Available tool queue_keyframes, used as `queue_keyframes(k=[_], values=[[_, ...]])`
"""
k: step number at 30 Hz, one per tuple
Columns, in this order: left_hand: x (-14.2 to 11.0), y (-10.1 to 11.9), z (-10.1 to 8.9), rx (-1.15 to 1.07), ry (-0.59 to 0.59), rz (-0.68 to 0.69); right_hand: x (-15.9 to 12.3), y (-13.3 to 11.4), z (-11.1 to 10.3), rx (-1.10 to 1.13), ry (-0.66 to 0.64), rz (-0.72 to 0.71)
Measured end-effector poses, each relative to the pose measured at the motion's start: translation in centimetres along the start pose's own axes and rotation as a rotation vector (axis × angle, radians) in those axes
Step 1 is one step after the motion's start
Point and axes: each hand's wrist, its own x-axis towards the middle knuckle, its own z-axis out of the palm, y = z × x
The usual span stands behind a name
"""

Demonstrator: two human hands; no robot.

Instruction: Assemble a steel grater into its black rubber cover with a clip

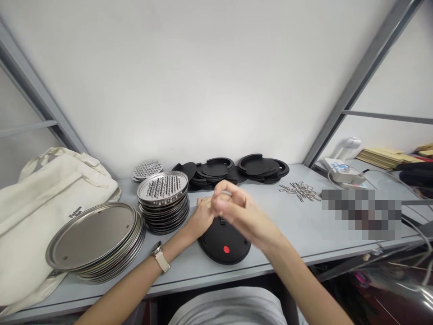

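A black round plate with a red dot lies near the table's front edge, below my hands. My left hand, with a watch on the wrist, is over the plate's far left part; its fingers are mostly hidden behind the other hand. Just above the plate is my right hand, slightly blurred, its thumb and fingers curled together in a pinch. Whatever it pinches, if anything, does not show. A small dark tab on the plate shows between the hands.
At left are stacked oval metal trays, perforated round plates and a cream bag. Black rings and discs lie along the wall. A pile of metal hooks sits right; a white box stands beyond the shelf post.
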Motion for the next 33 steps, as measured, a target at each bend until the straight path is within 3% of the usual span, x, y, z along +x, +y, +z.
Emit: queue_keyframes(k=[4,6,8,11,19,33], values=[[0.0,0.4,-0.5,-0.009,-0.055,0.053,3.0,4.0,-8.4,-0.550,0.296,-0.056],[0.0,0.5,-0.7,-0.006,-0.068,0.050,3.4,6.5,-11.7,-0.753,0.327,0.073],[0.1,0.6,-0.8,0.004,-0.077,0.041,3.4,8.3,-13.5,-0.789,0.310,0.131],[0.1,0.5,-0.7,0.011,-0.080,0.043,3.2,9.6,-13.7,-0.806,0.264,0.157],[0.0,0.5,-0.5,0.039,-0.057,0.049,3.1,9.6,-12.5,-0.813,0.140,0.187],[-0.2,1.2,-1.0,0.144,-0.037,0.070,2.9,9.4,-12.6,-0.662,0.069,0.193]])
